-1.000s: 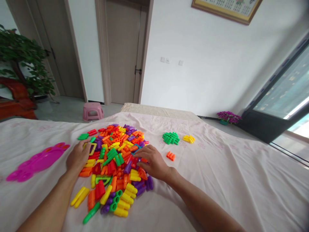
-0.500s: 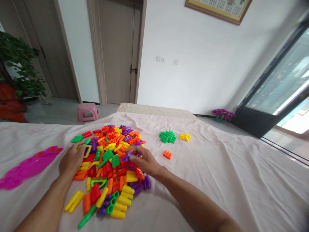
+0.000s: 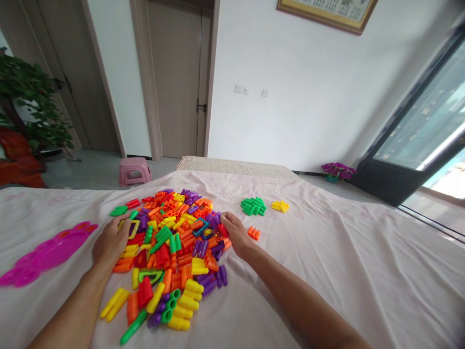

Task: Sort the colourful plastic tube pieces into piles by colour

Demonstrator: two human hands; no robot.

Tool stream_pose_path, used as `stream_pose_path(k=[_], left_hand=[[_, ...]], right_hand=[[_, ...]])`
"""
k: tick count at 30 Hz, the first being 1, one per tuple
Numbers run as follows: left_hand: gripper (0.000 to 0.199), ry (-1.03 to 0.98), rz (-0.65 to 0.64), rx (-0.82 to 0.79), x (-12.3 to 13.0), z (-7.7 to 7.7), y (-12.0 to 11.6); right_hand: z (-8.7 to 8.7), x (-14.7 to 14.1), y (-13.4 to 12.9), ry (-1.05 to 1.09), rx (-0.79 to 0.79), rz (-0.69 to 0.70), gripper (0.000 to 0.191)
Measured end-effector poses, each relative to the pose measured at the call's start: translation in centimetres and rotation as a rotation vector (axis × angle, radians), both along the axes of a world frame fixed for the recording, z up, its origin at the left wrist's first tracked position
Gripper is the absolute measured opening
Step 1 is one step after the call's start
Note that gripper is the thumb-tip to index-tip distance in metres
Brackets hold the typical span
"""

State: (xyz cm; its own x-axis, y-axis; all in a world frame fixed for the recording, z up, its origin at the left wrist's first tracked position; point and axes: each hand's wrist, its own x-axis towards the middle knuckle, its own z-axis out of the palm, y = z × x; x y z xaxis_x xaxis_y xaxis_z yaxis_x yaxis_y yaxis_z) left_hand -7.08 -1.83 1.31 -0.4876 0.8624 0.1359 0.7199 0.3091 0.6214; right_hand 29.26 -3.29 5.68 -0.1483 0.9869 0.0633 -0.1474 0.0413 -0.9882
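A heap of plastic building blocks [image 3: 169, 245], in red, orange, yellow, green and purple, lies on the cloth-covered table [image 3: 308, 281]. At its left edge my left hand [image 3: 111, 242] is closed, with a yellow frame-shaped block [image 3: 134, 230] at its thumb and fingertips. My right hand [image 3: 238, 235] pinches a purple block [image 3: 215, 220] at the heap's right edge. A red block [image 3: 223, 230] shows just below those fingers. The undersides of both hands are hidden.
Right of the heap sit a green block cluster [image 3: 253, 206], a small yellow group [image 3: 280, 206] and an orange piece [image 3: 254, 233]. A magenta animal-shaped tray [image 3: 51, 254] lies at left. Beyond the table stands a pink stool [image 3: 135, 171].
My right hand has moved right and slightly up, from over the heap to its right edge, with a purple block at its fingertips. My left hand stays by the yellow frame-shaped block.
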Motion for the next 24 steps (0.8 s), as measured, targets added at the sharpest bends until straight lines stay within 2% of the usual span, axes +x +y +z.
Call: stream_pose_path(k=[2,5,8,10,13,16,20,24], left_hand=[[0.055,0.051,-0.001,0.055,0.5,0.4,-0.4],[0.054,0.243,0.004,0.258,1.8,1.6,-1.3],[0.049,0.311,-0.106,0.436,3.8,3.2,-2.0],[0.044,0.21,-0.265,0.487,5.5,4.2,-2.2],[0.042,-0.055,-0.51,0.474,8.3,5.1,-2.3],[0.046,-0.291,-0.656,0.417,10.5,5.4,-2.5],[0.045,-0.519,-0.668,0.374,11.6,5.4,-2.6],[0.04,-0.613,-0.618,0.365,10.7,5.0,-2.1]], right_hand=[[0.1,-0.7,0.3,0.03,-0.007,-0.004,0.049],[0.2,-1.8,1.0,0.023,-0.031,0.027,0.049],[0.5,-3.0,1.8,-0.007,0.021,0.049,0.047],[0.8,-3.9,2.2,-0.014,0.084,0.056,0.044],[1.6,-5.3,2.4,-0.018,0.14,0.091,0.037],[2.2,-6.4,2.2,-0.019,0.167,0.168,0.031],[1.9,-7.4,2.2,0.007,0.206,0.246,0.032],[0.6,-7.4,2.7,-0.067,0.195,0.218,0.039]])
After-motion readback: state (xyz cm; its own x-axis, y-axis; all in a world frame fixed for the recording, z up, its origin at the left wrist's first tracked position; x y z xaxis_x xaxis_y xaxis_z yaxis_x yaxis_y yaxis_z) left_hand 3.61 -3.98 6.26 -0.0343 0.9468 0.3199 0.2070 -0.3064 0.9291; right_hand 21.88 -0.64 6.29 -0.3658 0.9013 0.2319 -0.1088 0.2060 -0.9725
